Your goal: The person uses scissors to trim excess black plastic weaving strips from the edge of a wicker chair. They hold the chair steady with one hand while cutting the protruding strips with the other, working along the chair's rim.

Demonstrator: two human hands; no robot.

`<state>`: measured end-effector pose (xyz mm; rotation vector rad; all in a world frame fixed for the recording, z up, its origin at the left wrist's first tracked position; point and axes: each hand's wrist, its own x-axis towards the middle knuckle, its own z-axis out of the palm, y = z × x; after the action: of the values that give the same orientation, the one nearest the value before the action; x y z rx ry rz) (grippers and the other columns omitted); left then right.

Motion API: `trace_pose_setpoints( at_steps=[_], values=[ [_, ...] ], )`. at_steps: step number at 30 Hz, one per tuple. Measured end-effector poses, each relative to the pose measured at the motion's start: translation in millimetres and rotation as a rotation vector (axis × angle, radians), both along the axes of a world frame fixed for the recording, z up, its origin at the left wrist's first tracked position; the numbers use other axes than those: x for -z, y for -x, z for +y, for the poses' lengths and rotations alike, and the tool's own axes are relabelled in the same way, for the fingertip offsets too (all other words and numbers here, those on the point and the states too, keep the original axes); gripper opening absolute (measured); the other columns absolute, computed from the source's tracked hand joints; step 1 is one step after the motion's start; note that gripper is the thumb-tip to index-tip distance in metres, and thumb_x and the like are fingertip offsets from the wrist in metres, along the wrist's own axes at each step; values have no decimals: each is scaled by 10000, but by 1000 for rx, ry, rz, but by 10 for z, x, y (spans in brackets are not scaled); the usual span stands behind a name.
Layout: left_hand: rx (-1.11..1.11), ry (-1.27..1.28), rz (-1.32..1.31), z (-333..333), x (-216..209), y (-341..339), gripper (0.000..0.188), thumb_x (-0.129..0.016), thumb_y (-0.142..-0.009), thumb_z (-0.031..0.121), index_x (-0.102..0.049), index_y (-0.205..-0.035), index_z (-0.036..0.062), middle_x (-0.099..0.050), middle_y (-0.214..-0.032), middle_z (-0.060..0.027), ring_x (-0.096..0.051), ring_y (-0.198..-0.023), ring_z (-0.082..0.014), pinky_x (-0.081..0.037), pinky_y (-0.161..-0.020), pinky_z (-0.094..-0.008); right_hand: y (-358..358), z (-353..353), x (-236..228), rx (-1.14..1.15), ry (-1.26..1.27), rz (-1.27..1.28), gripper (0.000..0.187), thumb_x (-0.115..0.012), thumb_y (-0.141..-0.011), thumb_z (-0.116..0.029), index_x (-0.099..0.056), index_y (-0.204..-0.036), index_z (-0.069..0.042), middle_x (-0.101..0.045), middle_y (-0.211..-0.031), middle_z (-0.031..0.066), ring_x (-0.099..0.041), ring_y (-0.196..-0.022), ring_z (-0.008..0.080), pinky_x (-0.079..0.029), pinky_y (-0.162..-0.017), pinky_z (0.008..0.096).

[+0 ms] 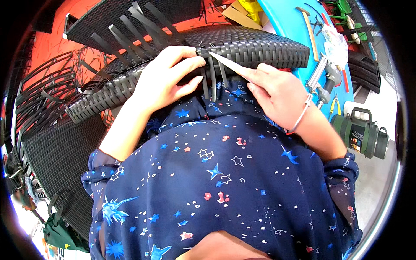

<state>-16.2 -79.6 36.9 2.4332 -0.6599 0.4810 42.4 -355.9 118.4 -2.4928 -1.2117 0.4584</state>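
A black woven plastic-rattan panel lies across in front of me, its thick braided edge facing me. My left hand rests on that edge with bent fingers on the weave, its thumb lower down beside some loose flat strips that hang toward my lap. In my right hand is a pale, flat, pointed blade-like tool. Its tip meets the edge just right of my left fingertips, where the strips come out. The tool's grip end is hidden in my fingers. More loose strips stick up from the panel's far left.
Behind the panel is a red surface littered with black strips. At the far right, a blue table bears a hammer, yellow-handled pliers and a plastic bag. A green-black jug stands right. More woven panelling is at left.
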Motion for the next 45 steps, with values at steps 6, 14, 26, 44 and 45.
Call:
trace_pose_setpoints(
  at_steps=[6,14,26,44,45],
  values=[
    [3,1,-19,36,39,-10,402,-847,-759,122,-711,-1135,83,-666,-1167,-130,-669,-1092,-312,-561,-933,-404,-95,39,-20,-79,-44,-61,521,-574,-979,-106,-528,-1496,-152,-631,-893,186,-657,-819,368,-550,-752,454],
    [-32,51,12,23,74,-26,365,-836,-767,114,-720,-1111,76,-669,-1125,-125,-679,-1067,-308,-567,-918,-398,66,-135,813,41,-347,-60,460,-630,-959,-87,-606,-1415,-138,-557,-835,143,-617,-700,337,-505,-611,433],
    [-66,96,-83,28,102,-28,312,-801,-775,114,-721,-1076,93,-675,-1112,-85,-687,-1005,-276,-588,-856,-373,-39,33,531,33,-402,7,493,-627,-961,-87,-584,-1446,-160,-567,-832,135,-621,-714,331,-510,-647,435],
    [-33,105,-33,-70,74,-35,312,-807,-750,76,-719,-1049,68,-685,-1082,-117,-686,-1058,-298,-579,-907,-396,-243,-23,-195,-109,-20,53,447,-599,-949,-72,-625,-1392,-125,-612,-886,167,-624,-810,366,-513,-750,446],
    [-38,98,-41,-74,72,-31,312,-807,-751,81,-719,-1050,67,-685,-1078,-117,-687,-1054,-299,-579,-905,-396,-277,-16,-209,-129,-22,76,451,-600,-947,-74,-622,-1395,-127,-614,-890,166,-625,-811,369,-512,-754,451]
  ],
)
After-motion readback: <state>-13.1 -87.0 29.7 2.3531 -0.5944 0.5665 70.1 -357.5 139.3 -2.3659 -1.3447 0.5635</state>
